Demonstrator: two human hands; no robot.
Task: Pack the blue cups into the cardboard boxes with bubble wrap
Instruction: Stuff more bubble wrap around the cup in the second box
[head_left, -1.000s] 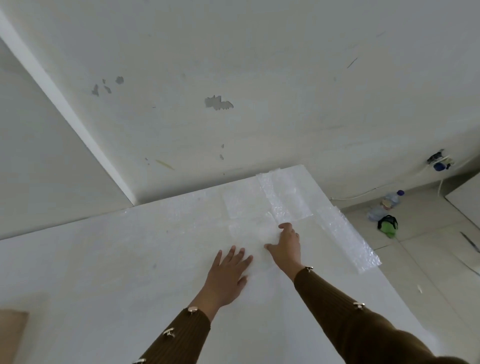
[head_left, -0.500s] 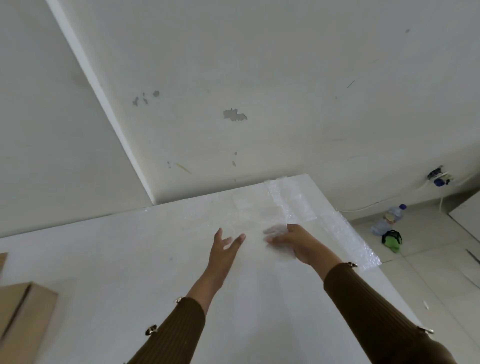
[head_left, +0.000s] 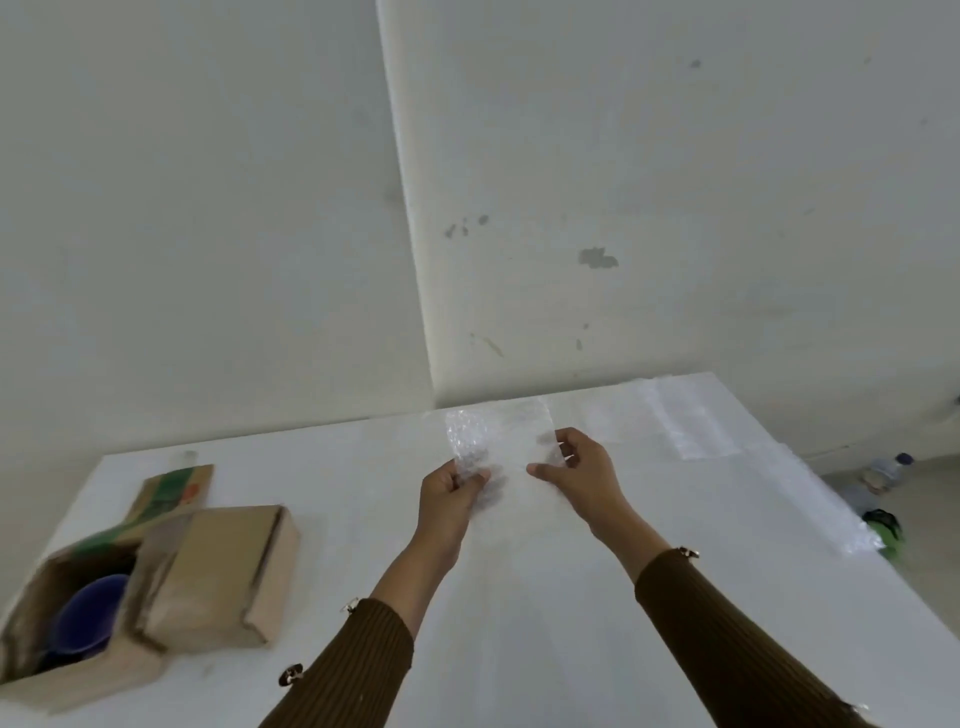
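A clear sheet of bubble wrap (head_left: 498, 434) is held up above the white table (head_left: 519, 597), between both hands. My left hand (head_left: 449, 491) pinches its lower left corner and my right hand (head_left: 576, 470) pinches its lower right edge. At the left, an open cardboard box (head_left: 78, 670) holds a blue cup (head_left: 88, 616). A second cardboard box (head_left: 218, 571) lies beside it, to its right, apparently shut.
More bubble wrap (head_left: 696, 421) lies at the table's far right, with a long strip (head_left: 815, 499) trailing along the right edge. On the floor to the right sit a plastic bottle (head_left: 883, 470) and a green object (head_left: 885, 527). White walls rise behind the table.
Both hands left the flat table top and took hold of a bubble wrap sheet, lifting it. The view swung left, bringing the boxes and blue cup into sight.
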